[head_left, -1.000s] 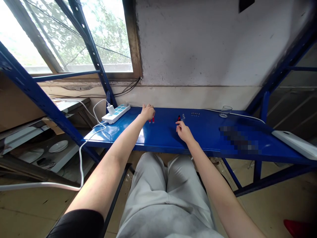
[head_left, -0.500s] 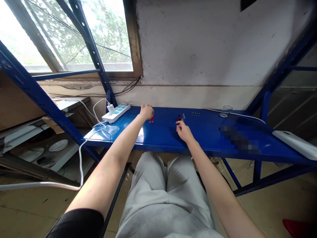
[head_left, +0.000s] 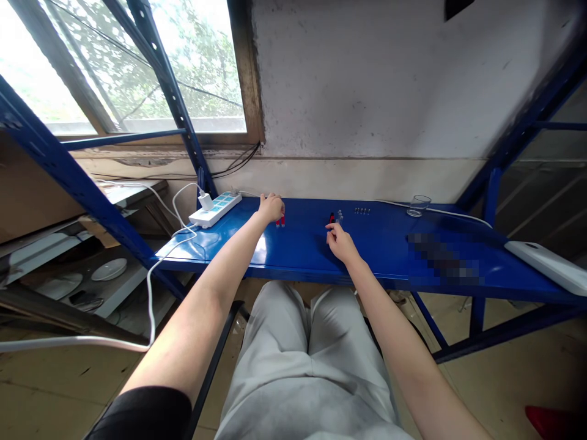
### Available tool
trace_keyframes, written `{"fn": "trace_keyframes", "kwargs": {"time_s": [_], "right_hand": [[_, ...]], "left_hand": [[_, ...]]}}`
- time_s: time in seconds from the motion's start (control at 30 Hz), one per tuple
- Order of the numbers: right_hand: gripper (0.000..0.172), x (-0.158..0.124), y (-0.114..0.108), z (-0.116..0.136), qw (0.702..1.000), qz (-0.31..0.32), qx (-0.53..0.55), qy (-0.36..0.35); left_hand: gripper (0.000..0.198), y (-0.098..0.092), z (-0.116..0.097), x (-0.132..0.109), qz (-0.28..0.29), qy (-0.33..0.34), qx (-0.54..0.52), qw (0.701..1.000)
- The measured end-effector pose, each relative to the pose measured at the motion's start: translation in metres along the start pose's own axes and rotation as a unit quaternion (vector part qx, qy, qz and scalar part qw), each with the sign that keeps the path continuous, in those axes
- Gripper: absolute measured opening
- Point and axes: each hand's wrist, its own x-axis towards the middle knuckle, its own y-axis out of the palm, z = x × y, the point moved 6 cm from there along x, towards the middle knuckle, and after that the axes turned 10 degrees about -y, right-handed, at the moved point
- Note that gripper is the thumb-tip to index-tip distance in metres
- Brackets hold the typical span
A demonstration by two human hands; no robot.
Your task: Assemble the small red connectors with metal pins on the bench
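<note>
As the left hand [head_left: 272,208] curls over the red pieces [head_left: 282,220], whether gripping we can't tell, the right hand [head_left: 342,242], half-curled, hold equally unclear, sits just beside the clear pieces [head_left: 339,216] on the blue desk [head_left: 305,247] by window [head_left: 202,73] and wall [head_left: 367,91], both hands matching half a second ago!

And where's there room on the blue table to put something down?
The blue table is bare between the red bits by the left hand and the right hand. Another bare patch lies between the right hand and the blurred dark thing. It's crowded beyond the right hand, where small clear bits are, with a row of tiny bits nearby.
</note>
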Motion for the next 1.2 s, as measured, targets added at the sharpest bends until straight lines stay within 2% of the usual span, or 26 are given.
{"fn": "trace_keyframes", "kwargs": {"time_s": [0.53,0.87,1.03,1.2], "right_hand": [[0.030,0.000,0.000,-0.001,1.000,-0.006,0.005,-0.005],[0.032,0.000,-0.002,0.001,1.000,-0.007,-0.010,0.009],[0.028,-0.003,-0.011,0.002,0.997,-0.058,-0.043,0.030],[0.023,-0.009,-0.025,-0.005,0.982,-0.146,-0.058,0.101]], "left_hand": [[0.016,0.001,-0.001,-0.001,0.027,-0.020,-0.005,0.999],[0.016,0.003,-0.001,0.001,0.024,-0.011,0.007,1.000],[0.025,-0.005,-0.009,-0.002,0.018,0.002,0.005,1.000],[0.032,-0.018,-0.040,-0.018,-0.038,0.083,-0.029,0.995]]}}
